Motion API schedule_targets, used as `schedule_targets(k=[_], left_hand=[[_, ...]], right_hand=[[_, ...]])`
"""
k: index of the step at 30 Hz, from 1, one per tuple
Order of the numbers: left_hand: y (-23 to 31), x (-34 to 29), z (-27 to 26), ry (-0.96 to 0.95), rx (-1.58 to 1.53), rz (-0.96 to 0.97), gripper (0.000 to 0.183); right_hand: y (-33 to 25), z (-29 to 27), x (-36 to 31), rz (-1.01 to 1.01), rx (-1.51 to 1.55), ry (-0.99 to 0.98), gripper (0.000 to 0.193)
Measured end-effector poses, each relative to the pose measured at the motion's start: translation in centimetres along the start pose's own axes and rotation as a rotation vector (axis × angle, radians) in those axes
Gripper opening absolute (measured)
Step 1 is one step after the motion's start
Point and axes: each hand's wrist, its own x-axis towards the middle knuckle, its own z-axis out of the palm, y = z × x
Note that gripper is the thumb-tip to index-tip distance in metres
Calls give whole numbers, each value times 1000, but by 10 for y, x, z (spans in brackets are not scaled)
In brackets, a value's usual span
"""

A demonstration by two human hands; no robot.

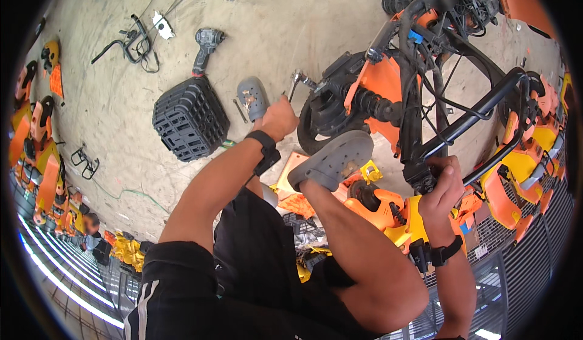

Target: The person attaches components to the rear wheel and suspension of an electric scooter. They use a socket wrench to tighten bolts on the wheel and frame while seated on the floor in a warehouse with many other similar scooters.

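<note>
An orange and black scooter-like vehicle (388, 85) lies tilted in front of me on the concrete floor. My left hand (279, 118) is fisted around a slim metal wrench (299, 80) whose head sits at the axle of the black wheel (320, 114). My right hand (443, 188) is closed around the lower end of the vehicle's black frame tube (480, 112). I wear a dark wristband on each wrist. My feet are in grey clogs: one (254, 97) on the floor by the left hand, the other (333, 157) raised against the wheel.
A black plastic basket (189, 118), a cordless drill (206, 43) and a black metal bracket with cables (130, 42) lie on the floor at the left. Orange and yellow body parts (522, 157) are piled at the right, with more orange parts (36, 139) along the left edge.
</note>
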Motion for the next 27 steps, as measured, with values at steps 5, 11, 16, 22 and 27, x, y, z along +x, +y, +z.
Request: schedule_targets(k=[5,11,16,22,27], left_hand=[[-3,2,0,56,-18,25,32],[-11,11,7,46,-16,24,32],[2,5,-14,-154,-342,-148,26],[-3,-10,-10,-368,-1137,-253,17],[34,-11,-8,-415,-1630,-295,8]], right_hand=[[4,2,-1,-44,29,77,36],[0,3,1,-73,34,93,35],[5,4,1,-129,17,142,32],[8,2,-1,-112,26,141,28],[14,3,-3,-139,8,192,26]])
